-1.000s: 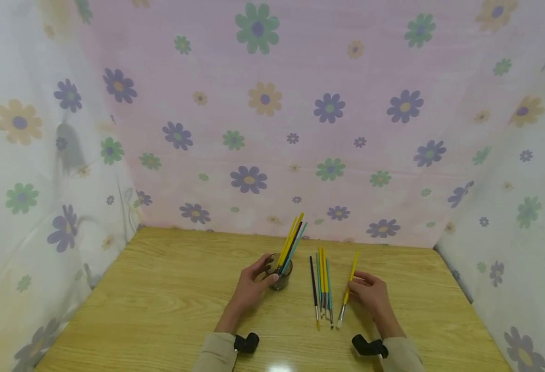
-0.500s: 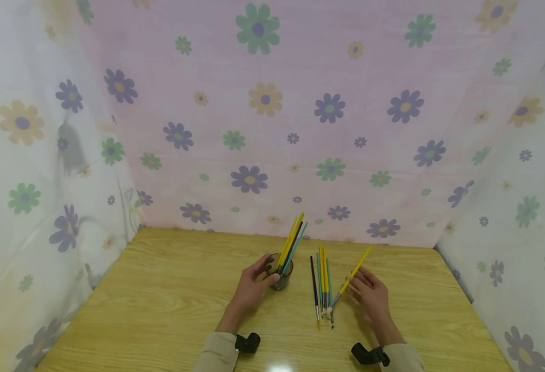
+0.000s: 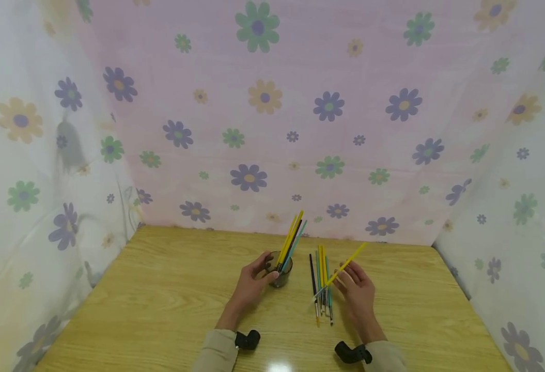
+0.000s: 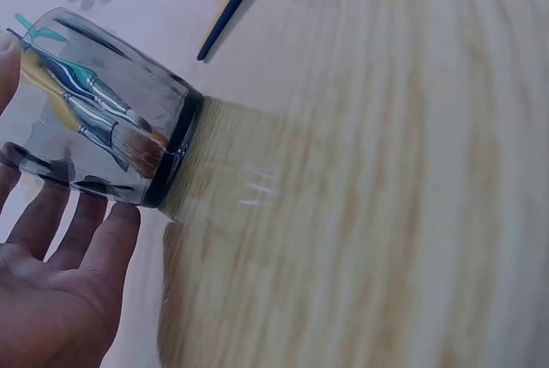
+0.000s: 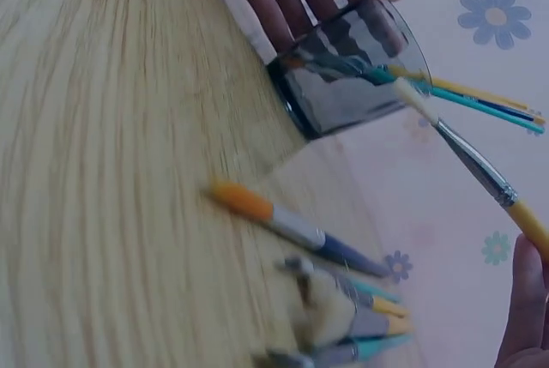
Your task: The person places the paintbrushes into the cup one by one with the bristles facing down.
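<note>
Black wrist units [image 3: 248, 340] are sitting nearest, against the beige sleeves [image 3: 214, 354]. Just past them, on the right side, the right hand [image 3: 358, 292] is pinching a yellow brush [image 3: 350, 260], fingers bending in around the handle; that hold, partway along, is probably balancing its length and leaving the bristle end free. And how smart it's looking: bright yellow shaft, silvery ferrule, pale bristles, the whole thing slanting in the air, its tip pointing down and leftward above the loose brushes [image 3: 323, 266]. Those are lying roughly side by side on the wooden table [image 3: 170, 289], bristles facing the person, a dark one with an orange tip lying slightly apart at the left; that layout is likely keeping each handle easy to single out. Over to the left hand [image 3: 252, 284]! It's curving round the tinted glass [image 3: 281, 281], thumb by the rim, presumably steadying it because the long handles are all leaning one way. Smoky, see-through, thick at the base, the glass is standing upright, its stored brushes [image 3: 290, 237] resting bristles down, yellow, dark and teal shafts poking out. Behind everything, flowered cloth [image 3: 295, 119] is hanging.
</note>
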The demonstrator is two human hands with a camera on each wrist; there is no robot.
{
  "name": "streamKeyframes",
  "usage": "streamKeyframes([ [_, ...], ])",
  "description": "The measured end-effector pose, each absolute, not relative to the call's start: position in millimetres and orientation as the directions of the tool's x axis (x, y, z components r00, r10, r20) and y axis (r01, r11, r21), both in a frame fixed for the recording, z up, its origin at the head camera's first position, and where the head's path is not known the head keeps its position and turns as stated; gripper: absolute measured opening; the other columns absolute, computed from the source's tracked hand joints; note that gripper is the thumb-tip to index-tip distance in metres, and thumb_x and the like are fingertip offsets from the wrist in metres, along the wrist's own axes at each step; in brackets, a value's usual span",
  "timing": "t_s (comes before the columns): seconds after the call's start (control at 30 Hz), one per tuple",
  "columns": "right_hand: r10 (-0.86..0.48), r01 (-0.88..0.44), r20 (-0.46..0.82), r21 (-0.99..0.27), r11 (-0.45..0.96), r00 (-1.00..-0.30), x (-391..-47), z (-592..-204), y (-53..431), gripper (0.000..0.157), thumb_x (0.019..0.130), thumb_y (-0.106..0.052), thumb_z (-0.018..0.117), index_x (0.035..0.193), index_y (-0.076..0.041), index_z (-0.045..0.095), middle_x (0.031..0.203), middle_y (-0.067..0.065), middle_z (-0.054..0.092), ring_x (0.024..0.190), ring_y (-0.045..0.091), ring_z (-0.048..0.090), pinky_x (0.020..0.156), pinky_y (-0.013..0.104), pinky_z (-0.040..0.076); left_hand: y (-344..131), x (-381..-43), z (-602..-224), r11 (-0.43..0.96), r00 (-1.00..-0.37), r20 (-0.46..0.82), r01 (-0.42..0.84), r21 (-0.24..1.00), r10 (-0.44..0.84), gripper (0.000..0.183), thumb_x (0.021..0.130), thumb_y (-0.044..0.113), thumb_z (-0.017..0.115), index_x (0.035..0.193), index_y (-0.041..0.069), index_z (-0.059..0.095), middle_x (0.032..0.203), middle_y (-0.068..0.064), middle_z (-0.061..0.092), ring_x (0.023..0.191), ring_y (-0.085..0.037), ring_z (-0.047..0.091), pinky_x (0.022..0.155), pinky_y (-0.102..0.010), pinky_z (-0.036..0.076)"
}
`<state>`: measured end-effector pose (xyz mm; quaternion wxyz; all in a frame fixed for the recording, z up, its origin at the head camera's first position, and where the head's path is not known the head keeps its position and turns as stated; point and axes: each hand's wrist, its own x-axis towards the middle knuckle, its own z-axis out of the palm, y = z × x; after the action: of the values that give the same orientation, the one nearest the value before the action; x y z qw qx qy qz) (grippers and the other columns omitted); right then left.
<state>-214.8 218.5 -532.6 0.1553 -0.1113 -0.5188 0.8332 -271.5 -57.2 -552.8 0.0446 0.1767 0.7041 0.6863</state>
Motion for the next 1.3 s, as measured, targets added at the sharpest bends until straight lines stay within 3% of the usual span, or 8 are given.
streamKeyframes([
  [0.17,0.409,-0.174,-0.023,-0.883,-0.437,-0.912,-217,-531,204,0.033,0.094,0.012,0.064,0.120,-0.008,0.061,0.105,-0.001,0.068,0.090,0.012,0.073,0.077,0.025,0.063,-57,-271,-553,-0.008,-0.936,0.169,0.175,0.985,0.309,0.067,0.097,0.010,0.070,0.155,0.000,0.039,0.154,-0.020,0.047,0.142,-0.039,0.044,0.119,-0.055,0.035],
  [0.47,0.464,-0.263,0.045,-0.870,-0.417,-0.885,-232,-519,182,0.037,0.095,0.012,0.062,0.128,-0.002,0.056,0.118,0.013,0.059,0.094,0.016,0.071,0.082,0.030,0.063,-57,-269,-552,-0.013,-0.934,0.184,0.189,0.982,0.307,0.067,0.099,0.011,0.068,0.156,-0.002,0.036,0.155,-0.020,0.046,0.143,-0.041,0.043,0.119,-0.056,0.035],
  [0.7,0.502,-0.394,0.159,-0.823,-0.408,-0.850,-244,-499,166,0.033,0.092,0.015,0.065,0.122,0.001,0.060,0.106,0.005,0.065,0.093,0.018,0.073,0.079,0.030,0.063,-56,-269,-550,-0.021,-0.936,0.168,0.169,0.985,0.308,0.067,0.098,0.010,0.068,0.156,-0.001,0.036,0.155,-0.017,0.046,0.144,-0.040,0.042,0.119,-0.055,0.035],
  [0.9,0.517,-0.467,0.226,-0.788,-0.401,-0.826,-249,-492,155,0.033,0.090,0.016,0.066,0.120,0.004,0.060,0.104,0.007,0.066,0.089,0.019,0.072,0.077,0.029,0.064,-55,-269,-551,-0.037,-0.934,0.182,0.179,0.983,0.307,0.067,0.098,0.008,0.068,0.156,-0.002,0.036,0.155,-0.019,0.046,0.143,-0.041,0.042,0.119,-0.057,0.035],
  [1.07,0.513,-0.482,0.265,-0.801,-0.355,-0.817,-254,-489,150,0.035,0.089,0.016,0.067,0.122,0.010,0.057,0.106,0.010,0.064,0.088,0.016,0.071,0.076,0.029,0.064,-55,-269,-551,-0.038,-0.938,0.174,0.170,0.985,0.301,0.067,0.098,0.006,0.068,0.156,-0.002,0.037,0.155,-0.021,0.045,0.143,-0.042,0.042,0.119,-0.058,0.034],
  [1.3,0.488,-0.469,0.301,-0.841,-0.269,-0.819,-264,-495,146,0.034,0.088,0.017,0.067,0.121,0.011,0.058,0.104,0.005,0.064,0.089,0.014,0.069,0.074,0.027,0.064,-56,-268,-551,-0.036,-0.932,0.175,0.172,0.984,0.317,0.067,0.098,0.008,0.068,0.157,-0.001,0.035,0.156,-0.024,0.042,0.144,-0.043,0.041,0.119,-0.057,0.035],
])
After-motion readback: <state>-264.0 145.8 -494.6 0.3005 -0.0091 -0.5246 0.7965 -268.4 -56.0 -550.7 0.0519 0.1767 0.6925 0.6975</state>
